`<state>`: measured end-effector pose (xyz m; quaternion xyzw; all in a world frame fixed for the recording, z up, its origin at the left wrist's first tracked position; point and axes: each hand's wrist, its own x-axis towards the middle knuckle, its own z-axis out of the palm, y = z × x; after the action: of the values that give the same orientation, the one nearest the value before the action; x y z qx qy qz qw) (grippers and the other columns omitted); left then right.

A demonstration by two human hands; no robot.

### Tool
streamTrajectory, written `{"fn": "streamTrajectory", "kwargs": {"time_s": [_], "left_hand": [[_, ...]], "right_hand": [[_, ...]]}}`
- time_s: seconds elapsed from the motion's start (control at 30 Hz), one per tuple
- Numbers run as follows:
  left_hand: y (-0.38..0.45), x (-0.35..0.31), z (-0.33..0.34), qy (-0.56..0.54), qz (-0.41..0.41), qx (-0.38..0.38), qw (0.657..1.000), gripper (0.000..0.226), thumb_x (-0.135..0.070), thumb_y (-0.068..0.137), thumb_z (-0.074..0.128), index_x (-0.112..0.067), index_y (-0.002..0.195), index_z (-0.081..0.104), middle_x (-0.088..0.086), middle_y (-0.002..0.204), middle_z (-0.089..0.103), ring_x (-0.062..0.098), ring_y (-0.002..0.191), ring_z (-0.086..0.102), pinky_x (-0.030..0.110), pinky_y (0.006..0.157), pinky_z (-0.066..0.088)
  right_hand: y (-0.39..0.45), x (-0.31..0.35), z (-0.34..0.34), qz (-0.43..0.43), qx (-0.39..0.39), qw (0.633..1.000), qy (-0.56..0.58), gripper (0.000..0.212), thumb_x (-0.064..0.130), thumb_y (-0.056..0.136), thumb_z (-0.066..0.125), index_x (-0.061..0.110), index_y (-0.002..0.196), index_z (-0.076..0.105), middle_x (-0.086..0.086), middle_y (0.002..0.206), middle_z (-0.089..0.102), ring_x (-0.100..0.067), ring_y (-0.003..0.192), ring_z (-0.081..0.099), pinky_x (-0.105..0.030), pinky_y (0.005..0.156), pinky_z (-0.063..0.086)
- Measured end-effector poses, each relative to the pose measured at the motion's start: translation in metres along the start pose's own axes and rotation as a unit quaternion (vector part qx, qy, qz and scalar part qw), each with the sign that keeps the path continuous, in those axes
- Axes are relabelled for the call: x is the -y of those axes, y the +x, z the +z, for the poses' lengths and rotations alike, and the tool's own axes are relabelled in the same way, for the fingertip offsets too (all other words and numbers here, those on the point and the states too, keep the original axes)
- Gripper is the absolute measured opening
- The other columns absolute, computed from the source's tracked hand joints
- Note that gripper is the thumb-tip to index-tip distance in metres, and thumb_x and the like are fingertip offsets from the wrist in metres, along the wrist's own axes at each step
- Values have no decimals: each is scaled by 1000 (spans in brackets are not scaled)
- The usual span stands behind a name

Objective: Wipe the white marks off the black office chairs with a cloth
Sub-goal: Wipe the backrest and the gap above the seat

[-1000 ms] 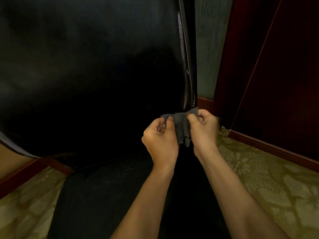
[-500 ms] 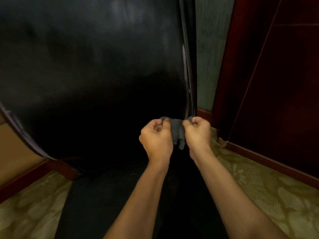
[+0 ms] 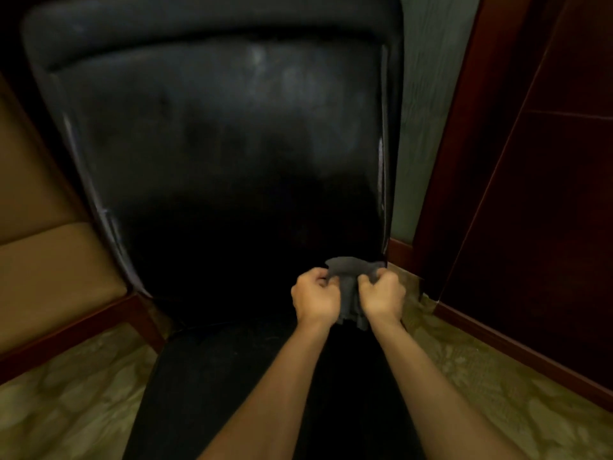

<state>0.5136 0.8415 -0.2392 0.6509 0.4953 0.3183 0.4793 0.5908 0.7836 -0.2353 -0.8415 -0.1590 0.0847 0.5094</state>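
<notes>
Carpeted corner: both hands' grip bunches cloth hanging vertically before chair.

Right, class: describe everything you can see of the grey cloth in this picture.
The cloth is a small dark grey rag of soft, limp fabric, bunched and creased. The left hand and the right hand each pinch its top edge, and its ragged lower end hangs between them. It is held low in front of the black chair's backrest, near its right edge; contact is unclear.
</notes>
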Motion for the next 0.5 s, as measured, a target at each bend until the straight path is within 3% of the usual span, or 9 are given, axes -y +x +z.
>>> {"fn": "streamTrajectory", "kwargs": {"time_s": [0.13, 0.23, 0.3, 0.37, 0.43, 0.5], "left_hand": [[8, -14, -13, -96, -10, -21, 995, 18, -23, 90, 70, -12, 103, 74, 3, 89, 75, 18, 86, 71, 40, 86, 59], [8, -40, -31, -199, 21, -12, 980, 16, -23, 89, 71, -13, 102, 71, 2, 87, 76, 19, 86, 73, 40, 83, 61], [2, -47, -49, -237, 45, -18, 970, 13, -22, 90, 70, -16, 101, 69, 2, 86, 77, 20, 85, 74, 37, 79, 61], [-8, -40, -70, -237, 48, -51, 969, 10, -20, 92, 70, -18, 102, 66, 3, 83, 76, 20, 80, 74, 36, 75, 61], [-22, -23, -90, -212, 26, -93, 973, 17, -22, 92, 70, -20, 107, 63, 2, 81, 75, 18, 79, 73, 38, 76, 61], [-37, -3, -111, -165, 10, -118, 979, 23, -27, 93, 69, -25, 114, 60, -2, 78, 73, 13, 80, 71, 40, 79, 60]], "right_hand": [[5, 26, -14, -52, 0, 997, 57, 12, 15, 92, 61, 6, 84, 62, -9, 83, 62, -29, 92, 64, -27, 72, 40], [3, 60, -28, -98, 24, 981, 167, 14, 25, 88, 62, 13, 82, 65, -9, 80, 69, -29, 86, 68, -42, 78, 55], [-7, 73, -32, -107, 74, 962, 242, 16, 27, 87, 66, 11, 83, 65, -12, 82, 72, -29, 85, 71, -44, 76, 57], [-24, 70, -29, -67, 172, 935, 304, 9, 17, 91, 70, 9, 92, 69, -8, 86, 74, -18, 83, 73, -29, 68, 59], [-47, 56, -24, -26, 281, 924, 258, 11, 14, 90, 70, 9, 101, 70, -2, 88, 75, -5, 78, 72, -13, 59, 52], [-66, 40, -13, -22, 332, 921, 202, 17, 13, 91, 69, 9, 108, 69, 0, 93, 74, 0, 76, 70, -8, 57, 48]]}}
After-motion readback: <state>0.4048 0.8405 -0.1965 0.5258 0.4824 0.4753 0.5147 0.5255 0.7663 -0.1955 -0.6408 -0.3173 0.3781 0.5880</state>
